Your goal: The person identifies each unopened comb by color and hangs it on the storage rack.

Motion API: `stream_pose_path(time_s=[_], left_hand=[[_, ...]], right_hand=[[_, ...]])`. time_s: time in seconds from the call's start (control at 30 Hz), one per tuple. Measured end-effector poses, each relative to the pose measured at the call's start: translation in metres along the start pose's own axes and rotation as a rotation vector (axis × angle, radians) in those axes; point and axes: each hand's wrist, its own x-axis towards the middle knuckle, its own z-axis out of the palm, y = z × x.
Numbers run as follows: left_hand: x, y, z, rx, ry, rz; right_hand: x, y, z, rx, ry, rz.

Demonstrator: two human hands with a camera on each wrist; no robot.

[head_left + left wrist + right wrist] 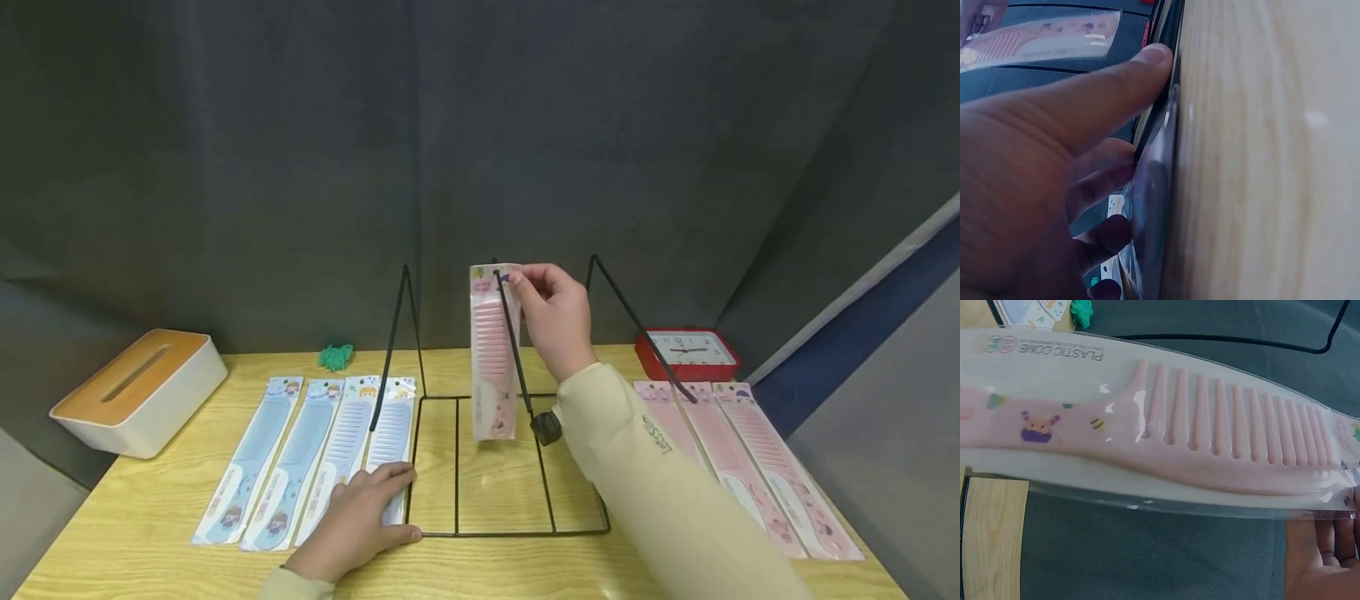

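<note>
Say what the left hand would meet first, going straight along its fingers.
The left hand would probably meet the black wire rack first, at its base, which it may already be touching.

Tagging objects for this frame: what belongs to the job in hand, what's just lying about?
In the job:
- right hand, pinching packaged pink comb
- left hand, at wire rack
- likely three other pink combs, four bluish combs

Lying about, apparently:
- slotted box
- green bundle
- red clock

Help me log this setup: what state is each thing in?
Upright pink comb pack, pinched by right hand
Wire display rack, standing
Four blue comb packs, lying flat
Three pink comb packs, lying flat
Tissue box, lidded, no tissue showing
Red clock, face showing
Green string, bunched
Left hand, resting at rack
</note>
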Motion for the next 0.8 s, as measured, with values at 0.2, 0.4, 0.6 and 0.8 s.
stream_pose_path(time_s=[0.2,0.4,0.6,0.8], left_hand=[[0.000,0.001,0.000,0.010,0.000,0.000],[0.000,-0.001,-0.002,0.017,0.001,-0.002],[-0.002,-0.003,0.000,-0.009,-0.024,-0.014],[-0.008,0.000,-0.001,-0.029,-0.010,-0.015]], right_hand=[[0.003,0.003,-0.002,0.022,-0.017,0.009],[0.001,0.024,-0.016,0.018,-0.074,0.011],[-0.004,0.075,-0.051,-0.117,-0.183,0.045],[0.001,0.137,-0.105,-0.249,-0.215,0.139]])
